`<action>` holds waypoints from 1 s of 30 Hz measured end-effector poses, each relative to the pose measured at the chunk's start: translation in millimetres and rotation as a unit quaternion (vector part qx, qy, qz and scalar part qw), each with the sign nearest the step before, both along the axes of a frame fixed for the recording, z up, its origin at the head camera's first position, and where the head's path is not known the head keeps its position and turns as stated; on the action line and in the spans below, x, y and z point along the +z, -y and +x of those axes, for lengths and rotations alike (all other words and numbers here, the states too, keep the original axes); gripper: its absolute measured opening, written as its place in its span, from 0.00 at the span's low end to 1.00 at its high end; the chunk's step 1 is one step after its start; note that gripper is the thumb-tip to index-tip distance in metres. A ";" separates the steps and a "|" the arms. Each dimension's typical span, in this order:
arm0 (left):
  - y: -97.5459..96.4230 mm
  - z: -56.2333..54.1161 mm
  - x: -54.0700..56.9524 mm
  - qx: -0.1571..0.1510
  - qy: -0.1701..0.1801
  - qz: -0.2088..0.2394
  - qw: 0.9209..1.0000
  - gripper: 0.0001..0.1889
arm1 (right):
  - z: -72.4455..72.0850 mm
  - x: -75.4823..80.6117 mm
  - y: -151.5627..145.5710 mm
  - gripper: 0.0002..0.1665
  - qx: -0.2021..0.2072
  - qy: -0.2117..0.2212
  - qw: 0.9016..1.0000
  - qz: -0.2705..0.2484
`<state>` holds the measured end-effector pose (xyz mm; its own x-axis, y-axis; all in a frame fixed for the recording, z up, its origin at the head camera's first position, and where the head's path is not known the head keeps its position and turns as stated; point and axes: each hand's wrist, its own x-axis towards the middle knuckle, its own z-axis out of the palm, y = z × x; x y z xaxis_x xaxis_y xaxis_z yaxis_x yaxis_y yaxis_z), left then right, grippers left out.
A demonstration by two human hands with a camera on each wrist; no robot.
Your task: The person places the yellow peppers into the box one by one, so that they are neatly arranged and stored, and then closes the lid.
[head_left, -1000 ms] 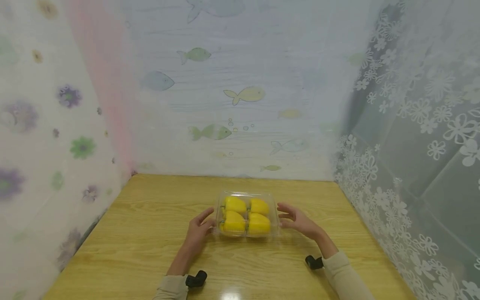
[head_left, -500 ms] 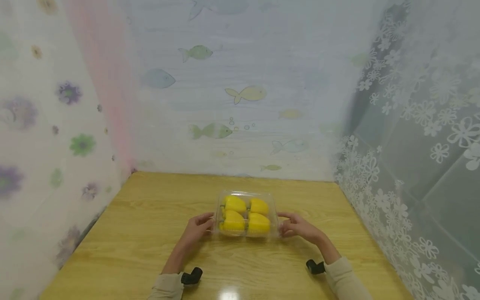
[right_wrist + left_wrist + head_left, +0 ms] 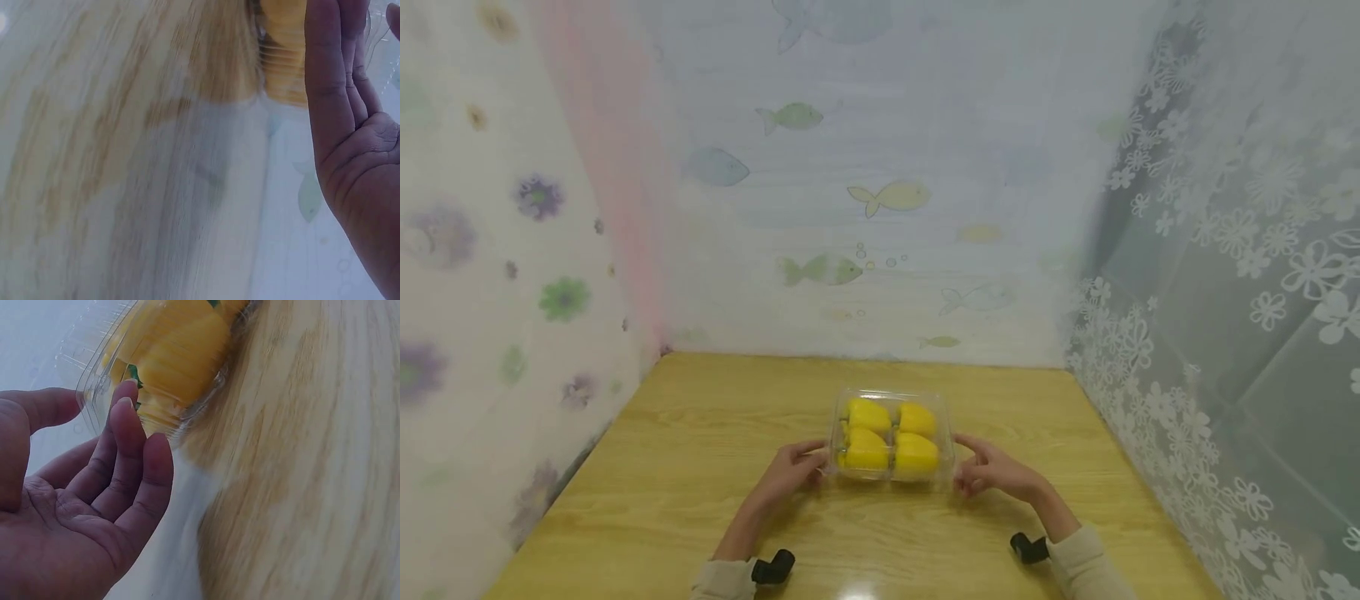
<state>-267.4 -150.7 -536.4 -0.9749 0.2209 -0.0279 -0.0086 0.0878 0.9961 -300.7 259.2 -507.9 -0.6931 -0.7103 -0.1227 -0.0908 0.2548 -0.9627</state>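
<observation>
A clear plastic clamshell box sits on the table with several yellow bell peppers inside, set in two rows. At the box's left side is my left hand. In the left wrist view the left thumb tip meets the box rim, and the relaxed fingers overlap its side wall. On the other side, my right hand has its index finger reaching to the box's right edge. The right wrist view shows this hand with long, straight fingers beside the box; their tips are cut off.
The box stands on a wood-grain table. A curtain with fish prints hangs behind the far edge, a flowered sheet on the left and a see-through flowered curtain on the right. Each wrist bears a black device.
Both hands have come in from slightly apart to the box's sides. The right fingers, spread before, are drawn together except the index. The box has stayed in place on the table.
</observation>
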 end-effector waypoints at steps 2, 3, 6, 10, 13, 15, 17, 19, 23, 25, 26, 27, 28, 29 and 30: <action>0.7 0.9 -0.9 -0.003 0.001 0.001 1.000 0.28 | 1.6 -0.5 0.2 0.45 -0.002 0.012 1.000 -0.001; 1.2 1.7 -1.0 -0.006 0.001 -0.001 1.000 0.28 | 2.1 -0.7 0.1 0.45 -0.003 0.018 1.000 -0.002; 2.8 3.3 -1.1 -0.019 0.001 -0.005 1.000 0.29 | 3.0 -0.7 0.3 0.45 -0.011 0.037 0.999 -0.005; 4.1 4.0 -0.6 -0.028 -0.001 -0.007 1.000 0.30 | 4.7 1.0 1.8 0.45 -0.022 0.040 0.999 -0.016; 4.4 3.9 0.2 -0.026 0.002 -0.008 1.000 0.30 | 6.2 2.6 3.6 0.46 -0.027 0.038 0.999 -0.016; 4.0 4.0 1.4 -0.025 0.005 -0.008 1.000 0.30 | 7.0 4.0 4.9 0.47 -0.034 0.042 0.998 -0.014; 4.2 4.4 2.6 -0.025 0.008 -0.010 1.000 0.30 | 8.0 5.0 6.6 0.47 -0.043 0.043 0.998 -0.012; 4.2 4.4 3.5 -0.029 0.009 -0.012 0.999 0.30 | 9.1 6.6 8.0 0.47 -0.055 0.040 0.998 -0.007; 3.6 5.7 4.9 -0.044 0.012 -0.012 0.999 0.30 | 11.3 9.6 9.8 0.47 -0.077 0.028 0.997 0.004; 3.2 7.2 5.3 -0.047 0.014 -0.010 0.999 0.31 | 12.3 10.4 10.3 0.47 -0.086 0.027 0.996 0.011; 2.9 7.9 5.4 -0.045 0.016 -0.009 0.999 0.31 | 12.9 10.5 10.5 0.47 -0.089 0.027 0.996 0.012; 2.5 8.4 5.3 -0.043 0.017 -0.008 0.999 0.31 | 13.2 10.1 10.6 0.47 -0.091 0.027 0.995 0.014; 2.1 9.0 5.1 -0.041 0.015 -0.008 0.999 0.30 | 13.7 9.9 10.7 0.46 -0.093 0.028 0.995 0.016; 1.5 9.7 4.9 -0.039 0.015 -0.008 0.999 0.30 | 14.4 9.5 10.8 0.46 -0.094 0.027 0.995 0.017; 0.9 10.4 4.4 -0.037 0.013 -0.008 0.999 0.30 | 14.9 9.0 10.8 0.45 -0.095 0.027 0.995 0.018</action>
